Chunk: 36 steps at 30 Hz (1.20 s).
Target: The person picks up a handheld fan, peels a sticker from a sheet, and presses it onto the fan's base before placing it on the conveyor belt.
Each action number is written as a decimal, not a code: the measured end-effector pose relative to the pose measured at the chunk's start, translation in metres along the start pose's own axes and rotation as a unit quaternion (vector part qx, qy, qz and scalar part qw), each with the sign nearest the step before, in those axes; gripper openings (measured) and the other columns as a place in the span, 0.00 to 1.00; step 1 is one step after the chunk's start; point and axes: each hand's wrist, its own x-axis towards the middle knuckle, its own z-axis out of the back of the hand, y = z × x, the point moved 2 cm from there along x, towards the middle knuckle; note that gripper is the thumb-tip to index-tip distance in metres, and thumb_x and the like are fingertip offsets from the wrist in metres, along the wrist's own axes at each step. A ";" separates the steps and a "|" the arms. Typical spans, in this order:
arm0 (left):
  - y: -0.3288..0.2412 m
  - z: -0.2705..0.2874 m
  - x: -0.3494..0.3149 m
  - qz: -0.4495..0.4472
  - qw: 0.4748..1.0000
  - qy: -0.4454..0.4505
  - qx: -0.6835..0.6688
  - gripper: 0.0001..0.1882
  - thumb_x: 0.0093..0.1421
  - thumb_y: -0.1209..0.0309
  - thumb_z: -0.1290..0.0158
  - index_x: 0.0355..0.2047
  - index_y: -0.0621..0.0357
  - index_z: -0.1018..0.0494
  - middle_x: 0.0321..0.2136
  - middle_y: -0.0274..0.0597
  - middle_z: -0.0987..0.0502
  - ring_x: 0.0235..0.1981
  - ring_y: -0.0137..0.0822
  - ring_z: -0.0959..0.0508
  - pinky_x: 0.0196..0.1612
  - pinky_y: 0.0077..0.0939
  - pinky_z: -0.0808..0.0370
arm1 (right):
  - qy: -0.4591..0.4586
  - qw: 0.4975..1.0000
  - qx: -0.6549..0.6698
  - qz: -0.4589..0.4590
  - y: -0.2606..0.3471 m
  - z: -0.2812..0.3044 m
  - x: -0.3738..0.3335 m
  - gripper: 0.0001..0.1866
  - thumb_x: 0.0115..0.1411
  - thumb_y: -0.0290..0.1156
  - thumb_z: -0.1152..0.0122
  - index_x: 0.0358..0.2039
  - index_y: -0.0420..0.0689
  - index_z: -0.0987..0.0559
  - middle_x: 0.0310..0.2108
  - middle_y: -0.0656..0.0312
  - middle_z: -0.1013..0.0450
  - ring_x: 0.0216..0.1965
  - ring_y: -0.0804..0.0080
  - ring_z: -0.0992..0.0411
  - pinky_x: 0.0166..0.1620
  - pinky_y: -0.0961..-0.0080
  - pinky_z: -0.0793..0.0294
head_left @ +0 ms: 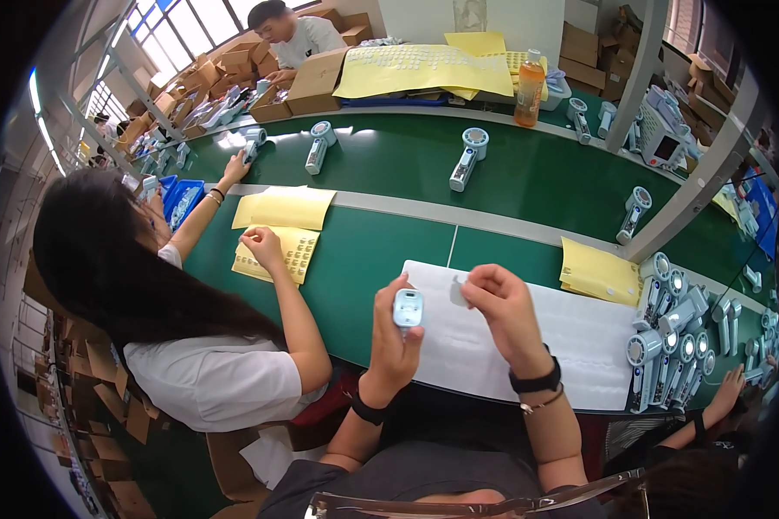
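My left hand (pixel 393 346) is wrapped round a light blue handheld fan (pixel 408 309), its rounded end facing up with a small slot in it. The rest of that fan is hidden behind my fingers. To the right, my right hand (pixel 504 304) pinches a small, thin greyish sticker (pixel 457 291) between thumb and forefinger. The sticker and the fan are apart. Both hands are above a white sheet (pixel 528 363) spread on the green table. Several finished-looking light blue fans (pixel 669 342) lie in a cluster at the sheet's right end.
Yellow sticker sheets (pixel 599 275) lie behind the white sheet. Single fans (pixel 469 160) rest along the green conveyor (pixel 389 156). On my left, a co-worker (pixel 216 363) reaches toward a fan. Another person's hand (pixel 729 387) is at right. An orange bottle (pixel 530 91) stands at the back.
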 end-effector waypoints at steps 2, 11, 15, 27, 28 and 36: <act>0.005 -0.014 -0.007 -0.052 0.998 0.027 0.014 0.32 0.63 0.58 0.49 0.60 0.65 0.44 0.47 0.51 0.33 0.47 0.45 0.31 0.52 0.37 0.34 | 0.053 0.998 0.024 -0.013 0.022 0.001 -0.020 0.12 0.56 0.22 0.36 0.40 0.40 0.28 0.31 0.64 0.25 0.32 0.80 0.28 0.39 0.83 0.30; -0.016 -0.048 -0.004 -0.182 0.975 0.085 0.092 0.38 0.46 0.81 0.41 0.58 0.60 0.43 0.48 0.54 0.33 0.46 0.52 0.30 0.50 0.42 0.33 | 0.045 0.996 -0.032 -0.068 0.054 0.006 -0.049 0.24 0.51 0.19 0.31 0.42 0.45 0.37 0.27 0.62 0.25 0.32 0.79 0.27 0.41 0.81 0.28; -0.016 -0.051 -0.007 -0.184 0.974 0.088 0.096 0.46 0.41 0.72 0.31 0.60 0.57 0.43 0.50 0.50 0.34 0.49 0.52 0.32 0.51 0.45 0.35 | 0.032 0.996 -0.060 -0.056 0.057 0.009 -0.052 0.24 0.51 0.19 0.31 0.39 0.46 0.38 0.28 0.61 0.25 0.32 0.79 0.27 0.41 0.80 0.27; -0.020 -0.051 -0.008 -0.188 0.969 0.100 0.129 0.48 0.38 0.70 0.30 0.60 0.56 0.41 0.51 0.48 0.35 0.49 0.51 0.33 0.52 0.45 0.37 | 0.019 0.994 -0.103 -0.030 0.054 0.010 -0.055 0.23 0.51 0.20 0.31 0.38 0.46 0.39 0.27 0.61 0.25 0.31 0.79 0.27 0.38 0.81 0.26; -0.020 -0.051 -0.008 -0.189 0.968 0.100 0.128 0.48 0.38 0.70 0.30 0.60 0.56 0.41 0.51 0.48 0.35 0.49 0.51 0.33 0.52 0.45 0.37 | 0.014 0.992 -0.121 -0.024 0.056 0.009 -0.056 0.23 0.51 0.20 0.31 0.38 0.45 0.39 0.27 0.61 0.25 0.31 0.80 0.27 0.37 0.82 0.27; -0.023 -0.048 -0.004 -0.208 0.962 0.116 0.135 0.41 0.45 0.61 0.33 0.57 0.59 0.39 0.48 0.49 0.32 0.46 0.50 0.31 0.49 0.43 0.35 | 0.017 0.946 -0.324 0.010 0.063 0.011 -0.054 0.20 0.53 0.24 0.31 0.38 0.44 0.35 0.26 0.64 0.27 0.28 0.82 0.29 0.33 0.84 0.29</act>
